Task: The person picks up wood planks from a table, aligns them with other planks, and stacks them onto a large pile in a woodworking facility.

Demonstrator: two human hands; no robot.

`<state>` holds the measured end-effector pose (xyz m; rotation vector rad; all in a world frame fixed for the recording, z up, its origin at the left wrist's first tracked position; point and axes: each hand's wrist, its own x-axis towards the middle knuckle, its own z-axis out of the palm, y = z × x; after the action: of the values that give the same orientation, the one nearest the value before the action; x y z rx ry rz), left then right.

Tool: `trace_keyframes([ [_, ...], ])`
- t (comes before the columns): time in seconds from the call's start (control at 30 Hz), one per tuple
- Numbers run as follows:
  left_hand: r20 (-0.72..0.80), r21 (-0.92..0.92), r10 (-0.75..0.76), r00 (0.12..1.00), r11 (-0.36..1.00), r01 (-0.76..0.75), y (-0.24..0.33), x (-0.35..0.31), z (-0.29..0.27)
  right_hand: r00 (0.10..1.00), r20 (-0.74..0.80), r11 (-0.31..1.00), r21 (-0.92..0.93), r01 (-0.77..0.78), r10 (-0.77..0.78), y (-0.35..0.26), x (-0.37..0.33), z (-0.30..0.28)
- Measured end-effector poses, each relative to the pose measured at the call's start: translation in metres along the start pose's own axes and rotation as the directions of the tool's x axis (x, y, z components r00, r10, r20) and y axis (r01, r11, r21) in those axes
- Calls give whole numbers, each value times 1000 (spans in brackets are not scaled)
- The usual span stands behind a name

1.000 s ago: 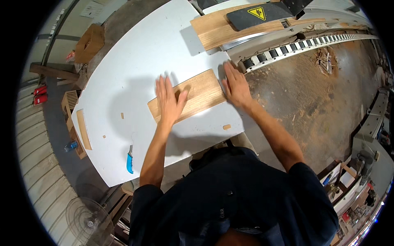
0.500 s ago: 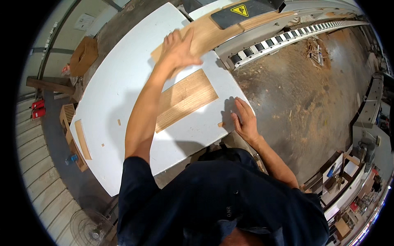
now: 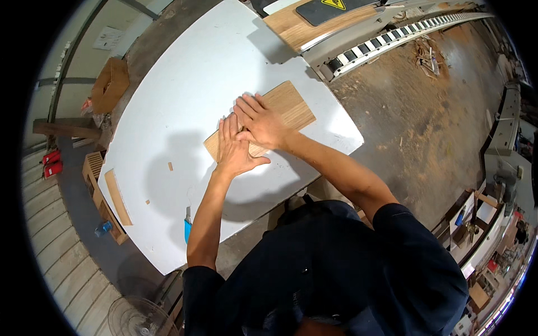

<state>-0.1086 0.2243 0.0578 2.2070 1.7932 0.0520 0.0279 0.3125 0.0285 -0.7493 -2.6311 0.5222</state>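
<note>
A light-brown wooden board lies flat on the white table, set at a slant. Resting on its left half is my left hand, fingers stretched out and thumb spread. My right hand lies flat on the middle of the same board, its fingertips pointing up and left. The two hands touch, overlapping a little at the left fingers. Both are open, and they cover part of the board. Beside my left forearm a blue-handled cutter is partly hidden.
Under a dark machine guard at the top sits a longer wooden board. A roller conveyor runs off to the upper right. On the table's left lie a narrow wood strip and a small wood chip. Sawdust covers the floor.
My left hand has come back from the long board onto the smaller one. My right hand has moved from the table edge onto it too. The long board sits farther up and right.
</note>
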Motion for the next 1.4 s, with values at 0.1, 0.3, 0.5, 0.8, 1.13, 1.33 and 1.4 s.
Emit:
trace_keyframes([
  [0.1, -76, -17, 11, 997, 1000, -12, -5, -8, 6, 995, 73, 983, -177, -53, 67, 27, 8, -3],
  [0.3, -110, -23, 61, 992, 998, -64, -5, -3, 3, 970, -1, 969, -47, -243, 243, 118, -3, -39],
  [0.5, -182, -113, 6, 983, 993, -26, -12, 27, -7, 943, -233, 957, 222, -185, 236, 113, -70, -64],
  [0.8, -293, -7, 11, 956, 1000, -14, 43, 252, -82, 836, -237, 829, 416, -373, 495, 15, -177, -77],
  [1.13, -248, -80, -87, 965, 994, 69, 15, 81, -62, 868, -369, 904, 388, -181, 332, -4, -158, -102],
  [1.33, -162, -215, -102, 981, 974, 65, -15, -45, -39, 962, -274, 911, 398, 111, 3, -49, -71, -74],
  [1.4, -115, -137, -87, 990, 988, 71, -17, -57, -24, 962, -263, 946, 286, 152, -75, -49, -44, -44],
])
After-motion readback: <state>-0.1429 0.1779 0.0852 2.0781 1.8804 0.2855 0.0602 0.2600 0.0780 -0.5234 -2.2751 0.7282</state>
